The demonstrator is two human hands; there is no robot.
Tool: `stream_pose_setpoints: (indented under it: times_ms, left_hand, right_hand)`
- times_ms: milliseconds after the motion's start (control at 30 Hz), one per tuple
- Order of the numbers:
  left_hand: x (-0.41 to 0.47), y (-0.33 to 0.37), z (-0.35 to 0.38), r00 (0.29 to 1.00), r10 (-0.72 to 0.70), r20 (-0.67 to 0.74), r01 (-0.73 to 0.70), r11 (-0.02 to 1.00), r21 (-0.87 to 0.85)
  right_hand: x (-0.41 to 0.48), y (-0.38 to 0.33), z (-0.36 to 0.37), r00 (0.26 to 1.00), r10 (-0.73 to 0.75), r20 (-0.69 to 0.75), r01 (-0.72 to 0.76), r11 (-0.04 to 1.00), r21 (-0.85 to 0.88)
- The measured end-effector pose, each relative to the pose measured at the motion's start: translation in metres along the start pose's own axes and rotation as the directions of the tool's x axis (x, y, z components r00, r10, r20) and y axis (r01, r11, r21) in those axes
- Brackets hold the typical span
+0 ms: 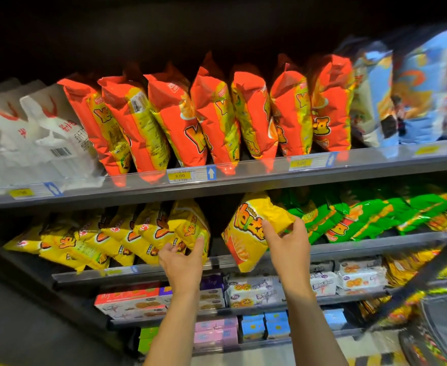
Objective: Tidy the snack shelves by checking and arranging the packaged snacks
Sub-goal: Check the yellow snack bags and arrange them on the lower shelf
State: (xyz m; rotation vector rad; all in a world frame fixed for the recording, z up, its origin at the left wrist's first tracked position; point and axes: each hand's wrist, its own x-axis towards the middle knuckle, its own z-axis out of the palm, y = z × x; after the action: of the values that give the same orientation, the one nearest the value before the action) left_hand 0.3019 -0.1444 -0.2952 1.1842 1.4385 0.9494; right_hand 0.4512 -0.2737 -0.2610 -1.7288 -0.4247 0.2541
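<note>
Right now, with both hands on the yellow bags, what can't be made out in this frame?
- Head view, far right: the blue bags and green bags are smeared by motion blur; their print is unreadable.
- Left price tag: too blurred to read.
- Behind the held yellow bag: the shelf gap is dark; its contents are hidden.
- Right hand: its fingers behind the bag are hidden.
- Left hand: its palm side is hidden against the yellow row.

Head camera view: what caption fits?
Right hand grips a yellow snack bag; left hand steadies the yellow bag row.
</note>
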Motion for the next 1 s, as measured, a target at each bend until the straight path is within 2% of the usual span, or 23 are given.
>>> stream_pose_setpoints:
  times_ms: [133,267,367,467,567,700,767,833,900,1000]
  left_hand:
    - [-0.043,0.021,-0.012,0.987,0.114,0.11,-0.112,0.994,-0.017]
    - [-0.097,0.04,-0.024,0.901,0.236,0.364,-0.264,0.964,0.027]
    - [-0.134,0.044,-0.031,0.839,0.212,0.502,-0.274,0.96,0.053]
    - [-0.163,0.041,-0.039,0.784,0.138,0.605,-0.216,0.975,0.058]
    - [-0.187,0.035,-0.044,0.782,0.107,0.614,-0.172,0.984,0.047]
    - [-0.211,0.032,-0.046,0.843,0.147,0.518,-0.167,0.986,-0.008]
    - [-0.222,0.036,-0.046,0.864,0.162,0.477,-0.165,0.986,-0.036]
    - [-0.232,0.041,-0.043,0.877,0.167,0.451,-0.165,0.985,-0.044]
    - [-0.242,0.048,-0.041,0.882,0.181,0.436,-0.178,0.983,-0.048]
    - [-0.25,0.056,-0.043,0.87,0.182,0.458,-0.18,0.982,-0.048]
  right_hand:
    - [-0.016,-0.004,-0.04,0.99,-0.025,0.137,0.01,0.994,0.11]
    - [-0.031,-0.006,-0.077,0.958,-0.025,0.287,-0.034,0.98,0.197]
    - [-0.045,-0.01,-0.102,0.923,-0.035,0.383,-0.063,0.968,0.243]
    - [-0.058,-0.013,-0.124,0.902,-0.061,0.428,-0.077,0.952,0.298]
    - [-0.07,-0.012,-0.137,0.895,-0.084,0.438,-0.071,0.942,0.327]
    - [-0.087,-0.012,-0.142,0.889,-0.061,0.453,-0.109,0.934,0.34]
    - [-0.097,-0.016,-0.142,0.866,-0.026,0.499,-0.141,0.945,0.294]
    - [-0.107,-0.018,-0.14,0.848,-0.022,0.529,-0.109,0.971,0.215]
    - [-0.114,-0.022,-0.139,0.858,-0.032,0.512,-0.065,0.983,0.17]
    - [-0.116,-0.026,-0.139,0.902,-0.016,0.432,-0.075,0.979,0.192]
